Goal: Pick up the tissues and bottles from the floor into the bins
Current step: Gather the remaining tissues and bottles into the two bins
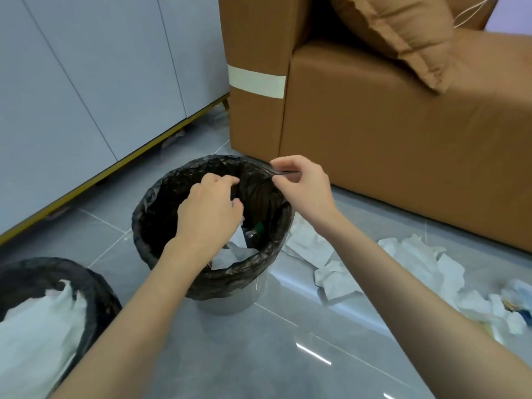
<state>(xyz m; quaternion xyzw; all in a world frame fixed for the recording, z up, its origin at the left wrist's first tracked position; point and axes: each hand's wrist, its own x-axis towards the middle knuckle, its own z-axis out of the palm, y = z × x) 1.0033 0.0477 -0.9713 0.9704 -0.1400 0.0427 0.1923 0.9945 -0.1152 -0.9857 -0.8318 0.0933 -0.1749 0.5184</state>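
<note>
A bin [230, 300] lined with a black bag [161, 208] stands on the floor in the middle. Inside it lie white tissues [234, 251] and a clear bottle with a green cap [254, 230]. My left hand [208, 208] reaches into the bin's mouth with fingers curled round a fold of the bag. My right hand [302, 184] pinches the bag's rim at the far right edge. A second black-lined bin [95, 286] at the lower left holds white tissues [37, 335]. Crumpled tissues [417, 257] lie on the floor to the right.
A brown sofa [388, 139] with a cushion [403, 33] stands right behind the bin. A pale cabinet [86, 82] on short legs runs along the left. More tissues and a blue-wrapped item [515, 295] lie at the far right on the grey tiles.
</note>
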